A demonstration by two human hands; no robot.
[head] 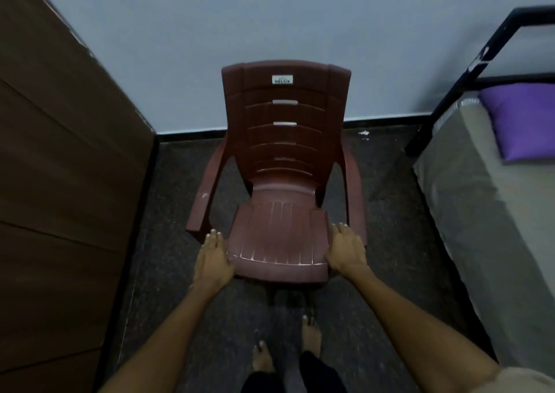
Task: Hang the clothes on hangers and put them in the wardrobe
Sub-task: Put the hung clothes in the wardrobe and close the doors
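A dark red plastic armchair (279, 182) stands in front of me, its back toward the pale wall and its seat bare. My left hand (211, 259) lies flat against the left front edge of the seat, fingers extended. My right hand (345, 250) rests the same way against the right front edge. Whether either hand grips the seat, I cannot tell. A brown wooden wardrobe (60, 167) fills the left side, its doors closed. No clothes or hangers are in view.
On the right stands a bed with a black metal frame (468, 71), a grey mattress (480, 212) and a purple pillow (522, 119). The floor is dark speckled stone (180, 317). My bare feet (285, 350) stand just behind the chair.
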